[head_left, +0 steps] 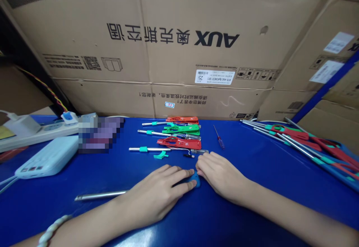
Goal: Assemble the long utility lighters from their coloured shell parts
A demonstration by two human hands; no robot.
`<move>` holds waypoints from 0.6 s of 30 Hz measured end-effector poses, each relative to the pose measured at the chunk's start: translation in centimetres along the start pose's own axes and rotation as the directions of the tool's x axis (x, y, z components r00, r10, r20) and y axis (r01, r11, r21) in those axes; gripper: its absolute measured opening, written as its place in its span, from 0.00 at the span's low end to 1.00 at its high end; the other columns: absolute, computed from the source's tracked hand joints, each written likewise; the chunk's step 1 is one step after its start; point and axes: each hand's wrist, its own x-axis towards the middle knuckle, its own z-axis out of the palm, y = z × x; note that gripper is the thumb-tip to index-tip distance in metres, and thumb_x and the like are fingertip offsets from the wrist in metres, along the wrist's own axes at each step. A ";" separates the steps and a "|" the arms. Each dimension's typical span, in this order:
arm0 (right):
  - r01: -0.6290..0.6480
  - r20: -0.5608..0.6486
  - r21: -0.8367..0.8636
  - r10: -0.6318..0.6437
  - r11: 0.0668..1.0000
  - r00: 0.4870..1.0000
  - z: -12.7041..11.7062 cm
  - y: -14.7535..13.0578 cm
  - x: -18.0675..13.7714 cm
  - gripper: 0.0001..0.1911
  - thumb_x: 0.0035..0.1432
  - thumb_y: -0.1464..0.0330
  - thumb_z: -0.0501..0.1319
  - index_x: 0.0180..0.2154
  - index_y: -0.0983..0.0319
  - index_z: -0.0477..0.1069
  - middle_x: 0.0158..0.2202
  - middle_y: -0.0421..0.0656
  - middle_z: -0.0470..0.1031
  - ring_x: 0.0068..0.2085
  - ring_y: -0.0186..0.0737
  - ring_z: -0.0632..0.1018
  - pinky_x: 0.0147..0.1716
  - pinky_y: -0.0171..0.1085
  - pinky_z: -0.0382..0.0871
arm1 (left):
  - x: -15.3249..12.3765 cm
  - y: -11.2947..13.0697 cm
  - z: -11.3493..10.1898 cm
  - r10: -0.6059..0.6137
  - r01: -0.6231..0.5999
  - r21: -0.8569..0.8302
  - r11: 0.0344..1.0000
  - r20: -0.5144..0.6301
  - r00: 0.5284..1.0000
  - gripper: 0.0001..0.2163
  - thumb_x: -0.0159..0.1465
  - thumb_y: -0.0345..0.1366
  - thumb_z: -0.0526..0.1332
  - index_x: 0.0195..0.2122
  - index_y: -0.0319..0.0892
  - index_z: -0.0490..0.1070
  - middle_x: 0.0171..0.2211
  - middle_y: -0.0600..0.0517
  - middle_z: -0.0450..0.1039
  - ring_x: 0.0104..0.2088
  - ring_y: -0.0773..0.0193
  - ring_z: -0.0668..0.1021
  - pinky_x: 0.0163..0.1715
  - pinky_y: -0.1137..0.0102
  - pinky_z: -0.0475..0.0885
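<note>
My left hand (168, 189) lies over a blue plastic piece (195, 180), two fingers pressing on its right end and most of it hidden under the palm. From beneath that hand a silver metal tube (101, 195) sticks out to the left; whether it joins the blue piece is hidden. My right hand (220, 174) is closed in a pinch at the right end of the piece, and what its fingertips hold cannot be made out. Just beyond my hands lie a loose teal clip (160, 155) and a red plastic shell (181, 143) with a metal tube and wires.
Behind lie a green shell (182, 129) and an orange shell (182, 120) with tubes. A small screwdriver (220, 140) is at centre right. Tubed handles (322, 146) pile up on the right. A power bank (49, 157) and power strip (53, 129) stand left; a cardboard wall (168, 60) rises behind.
</note>
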 end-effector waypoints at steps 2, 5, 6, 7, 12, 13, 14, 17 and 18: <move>0.014 -0.014 -0.047 -0.015 0.999 1.000 0.2 -0.1 0.1 0.18 0.69 0.70 0.43 0.30 0.63 0.65 0.28 0.43 0.68 0.31 0.40 0.67 0.36 0.39 0.58 | 0.0 0.0 0.0 0.005 -0.005 -0.008 1.000 -0.013 1.000 0.20 0.67 0.27 0.51 0.59 0.46 0.61 0.55 0.47 0.66 0.49 0.57 0.72 0.47 0.62 0.70; 0.037 -0.020 -0.099 -0.040 0.994 0.999 0.5 -0.3 0.1 0.17 0.69 0.71 0.44 0.31 0.64 0.66 0.28 0.43 0.68 0.31 0.41 0.67 0.37 0.39 0.57 | 0.0 0.1 0.0 0.011 -0.012 -0.014 1.000 -0.033 0.999 0.19 0.68 0.27 0.51 0.59 0.46 0.61 0.54 0.46 0.67 0.48 0.58 0.72 0.46 0.63 0.70; 0.049 -0.014 -0.113 -0.051 0.992 0.999 0.5 -0.4 0.1 0.16 0.68 0.72 0.44 0.31 0.64 0.66 0.28 0.43 0.68 0.31 0.41 0.67 0.36 0.40 0.57 | 0.0 0.1 0.0 0.011 -0.012 -0.014 1.000 -0.035 0.999 0.19 0.68 0.27 0.50 0.59 0.46 0.62 0.54 0.46 0.67 0.48 0.58 0.72 0.46 0.63 0.70; 0.062 -0.006 -0.127 -0.063 0.990 0.998 0.5 -0.5 0.1 0.16 0.68 0.73 0.44 0.31 0.64 0.66 0.28 0.43 0.68 0.31 0.41 0.67 0.36 0.40 0.57 | 0.0 0.1 0.0 0.011 -0.011 -0.014 1.000 -0.035 0.999 0.19 0.68 0.28 0.50 0.59 0.46 0.62 0.53 0.46 0.67 0.47 0.58 0.72 0.46 0.63 0.70; 0.112 0.017 -0.189 -0.110 0.976 0.994 0.3 -0.7 0.0 0.17 0.65 0.78 0.44 0.30 0.64 0.66 0.27 0.44 0.67 0.30 0.42 0.66 0.36 0.41 0.56 | 0.0 0.2 0.1 0.011 -0.011 -0.003 1.000 -0.024 1.000 0.18 0.68 0.28 0.51 0.58 0.45 0.63 0.51 0.46 0.68 0.46 0.57 0.72 0.44 0.63 0.70; 0.112 0.019 -0.193 -0.110 0.975 0.994 0.3 -0.8 0.0 0.17 0.64 0.78 0.43 0.30 0.64 0.66 0.27 0.43 0.67 0.30 0.42 0.66 0.36 0.41 0.56 | 0.0 0.2 0.1 0.010 -0.010 0.002 1.000 -0.014 1.000 0.18 0.68 0.28 0.51 0.58 0.44 0.62 0.51 0.46 0.68 0.45 0.57 0.72 0.44 0.63 0.70; 0.109 0.020 -0.193 -0.107 0.975 0.994 0.2 -0.8 0.0 0.17 0.64 0.78 0.43 0.30 0.64 0.66 0.27 0.43 0.67 0.30 0.42 0.66 0.36 0.41 0.56 | 0.0 0.2 0.1 0.008 -0.008 0.007 1.000 -0.004 1.000 0.18 0.67 0.28 0.51 0.58 0.44 0.62 0.51 0.46 0.68 0.45 0.57 0.72 0.44 0.63 0.70; 0.095 0.014 -0.175 -0.094 0.980 0.995 0.2 -0.9 0.0 0.16 0.64 0.78 0.43 0.31 0.64 0.66 0.27 0.44 0.68 0.31 0.42 0.66 0.37 0.42 0.56 | 0.0 0.2 0.1 0.003 -0.003 0.010 1.000 0.007 1.000 0.19 0.67 0.27 0.51 0.58 0.45 0.61 0.51 0.47 0.68 0.46 0.56 0.71 0.45 0.62 0.70; 0.083 0.015 -0.149 -0.081 0.985 0.997 0.3 -0.9 0.0 0.15 0.65 0.77 0.44 0.31 0.64 0.66 0.28 0.44 0.68 0.31 0.42 0.66 0.37 0.42 0.56 | -0.1 0.1 0.1 0.003 -0.003 0.009 1.000 0.006 1.000 0.19 0.67 0.27 0.51 0.59 0.45 0.61 0.51 0.47 0.68 0.46 0.56 0.71 0.45 0.62 0.69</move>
